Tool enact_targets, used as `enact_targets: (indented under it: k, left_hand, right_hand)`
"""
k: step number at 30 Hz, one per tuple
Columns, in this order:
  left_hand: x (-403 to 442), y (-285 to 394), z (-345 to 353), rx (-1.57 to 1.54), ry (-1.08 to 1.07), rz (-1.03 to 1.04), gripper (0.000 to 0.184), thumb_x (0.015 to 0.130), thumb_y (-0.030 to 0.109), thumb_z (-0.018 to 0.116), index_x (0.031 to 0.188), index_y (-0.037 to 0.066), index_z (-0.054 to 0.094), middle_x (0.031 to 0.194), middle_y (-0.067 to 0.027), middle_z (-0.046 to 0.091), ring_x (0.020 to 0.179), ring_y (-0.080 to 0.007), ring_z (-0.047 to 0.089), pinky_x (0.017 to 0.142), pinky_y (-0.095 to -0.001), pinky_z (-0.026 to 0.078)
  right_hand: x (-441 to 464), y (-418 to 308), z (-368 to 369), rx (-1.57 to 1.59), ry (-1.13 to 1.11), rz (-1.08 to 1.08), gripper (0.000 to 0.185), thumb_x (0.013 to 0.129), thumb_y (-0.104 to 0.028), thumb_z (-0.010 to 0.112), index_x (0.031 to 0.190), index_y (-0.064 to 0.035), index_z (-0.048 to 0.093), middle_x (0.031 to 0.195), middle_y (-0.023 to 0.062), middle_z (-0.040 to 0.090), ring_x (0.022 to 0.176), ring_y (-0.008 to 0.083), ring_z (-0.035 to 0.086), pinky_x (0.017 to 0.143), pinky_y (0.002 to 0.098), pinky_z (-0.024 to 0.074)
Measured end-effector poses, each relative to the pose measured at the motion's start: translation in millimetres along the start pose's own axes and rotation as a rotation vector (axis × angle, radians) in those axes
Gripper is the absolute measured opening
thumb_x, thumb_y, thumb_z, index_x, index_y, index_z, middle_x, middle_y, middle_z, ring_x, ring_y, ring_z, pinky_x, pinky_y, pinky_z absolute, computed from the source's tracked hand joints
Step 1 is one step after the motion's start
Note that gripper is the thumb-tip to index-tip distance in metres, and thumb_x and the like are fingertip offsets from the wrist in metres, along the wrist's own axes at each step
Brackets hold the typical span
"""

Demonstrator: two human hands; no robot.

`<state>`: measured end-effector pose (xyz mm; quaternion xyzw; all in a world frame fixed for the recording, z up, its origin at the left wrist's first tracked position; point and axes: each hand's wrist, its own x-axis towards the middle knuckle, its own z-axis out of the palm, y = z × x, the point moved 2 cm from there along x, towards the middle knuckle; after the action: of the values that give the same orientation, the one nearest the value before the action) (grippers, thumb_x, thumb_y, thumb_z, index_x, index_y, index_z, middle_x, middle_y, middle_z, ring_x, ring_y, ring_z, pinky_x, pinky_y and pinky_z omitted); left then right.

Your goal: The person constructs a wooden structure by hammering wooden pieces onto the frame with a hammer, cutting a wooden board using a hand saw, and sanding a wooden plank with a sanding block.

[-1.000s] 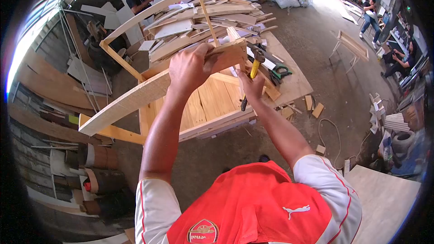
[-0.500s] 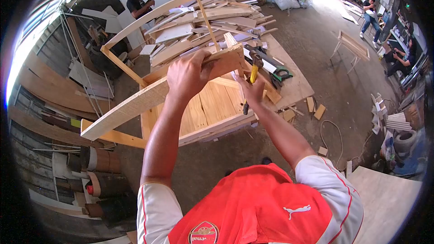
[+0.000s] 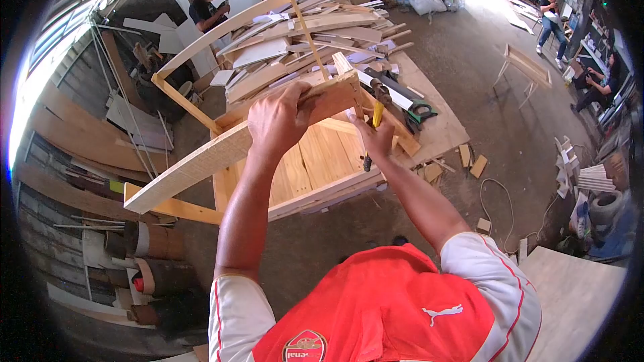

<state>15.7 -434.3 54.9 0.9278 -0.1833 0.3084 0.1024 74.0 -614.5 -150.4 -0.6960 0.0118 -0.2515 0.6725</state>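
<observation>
My left hand [image 3: 276, 118] is closed over the top edge of a long wooden board [image 3: 201, 166], near its right end. This board lies across the near side of a wooden frame [image 3: 184, 102] with slender legs and a slatted panel [image 3: 305, 166]. My right hand [image 3: 376, 135] is wrapped around a hammer [image 3: 378, 114] with a yellow and black handle, its head pointing up beside the board's end. The right fingers are also close to an upright wooden piece at that corner; whether they touch it I cannot tell.
A worktable [image 3: 439, 117] carries a heap of wood offcuts [image 3: 315, 30] and a green-handled saw [image 3: 420, 112]. A person [image 3: 204, 10] stands behind the heap; others are at the far right. Wood blocks [image 3: 478, 166] and a cable [image 3: 500, 184] lie on the floor.
The view has shifted slightly, so the scene sits a little lower and to the right. Both hands keep their holds on the board and hammer.
</observation>
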Motion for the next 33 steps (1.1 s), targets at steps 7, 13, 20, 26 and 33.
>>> enact_targets:
  k: [7, 13, 20, 26, 33]
  left_hand:
    - [1.1, 0.4, -0.1, -0.004, 0.014, 0.008, 0.026, 0.084, 0.031, 0.074, 0.104, 0.016, 0.068, 0.086, -0.0090, 0.074, 0.079, -0.0309, 0.071, 0.068, -0.0425, 0.055]
    - [1.5, 1.8, -0.3, 0.004, -0.003, -0.011, 0.025, 0.085, 0.032, 0.073, 0.104, 0.016, 0.068, 0.084, -0.0088, 0.073, 0.078, -0.0311, 0.071, 0.067, -0.0429, 0.055]
    - [2.6, 6.3, -2.2, 0.024, 0.017, 0.000, 0.026, 0.087, 0.035, 0.073, 0.102, 0.015, 0.068, 0.083, -0.0088, 0.073, 0.078, -0.0304, 0.071, 0.067, -0.0429, 0.055]
    - [1.9, 2.6, -0.2, 0.015, 0.051, 0.046, 0.025, 0.087, 0.032, 0.073, 0.102, 0.014, 0.067, 0.084, -0.0082, 0.073, 0.077, -0.0292, 0.072, 0.068, -0.0421, 0.055]
    - [2.5, 4.1, -3.5, 0.046, 0.019, 0.050, 0.025, 0.086, 0.030, 0.073, 0.105, 0.015, 0.066, 0.086, -0.0089, 0.073, 0.078, -0.0289, 0.072, 0.069, -0.0417, 0.055]
  right_hand:
    - [0.4, 4.4, 5.2, 0.082, 0.024, -0.051, 0.033, 0.078, -0.026, 0.085, 0.097, -0.0011, 0.075, 0.068, 0.0008, 0.062, 0.060, 0.0086, 0.053, 0.055, 0.0285, 0.0439]
    - [-3.4, 0.4, 5.0, 0.043, 0.017, -0.019, 0.033, 0.079, -0.027, 0.085, 0.098, -0.0018, 0.075, 0.069, 0.0010, 0.061, 0.061, 0.0092, 0.052, 0.057, 0.0285, 0.0435]
    - [-3.2, -1.4, 3.4, 0.029, 0.011, -0.032, 0.034, 0.079, -0.028, 0.085, 0.097, -0.0017, 0.074, 0.069, 0.0002, 0.060, 0.060, 0.0102, 0.052, 0.058, 0.0293, 0.0440]
    - [-6.6, -1.0, 1.1, 0.045, -0.012, 0.008, 0.033, 0.080, -0.023, 0.084, 0.103, -0.0023, 0.071, 0.068, -0.0038, 0.056, 0.059, 0.0063, 0.049, 0.055, 0.0258, 0.0419]
    - [1.7, -41.0, -5.6, 0.489, -0.010, -0.016, 0.039, 0.086, -0.024, 0.080, 0.114, -0.0008, 0.067, 0.080, -0.0042, 0.064, 0.059, 0.0008, 0.046, 0.050, 0.0193, 0.0363]
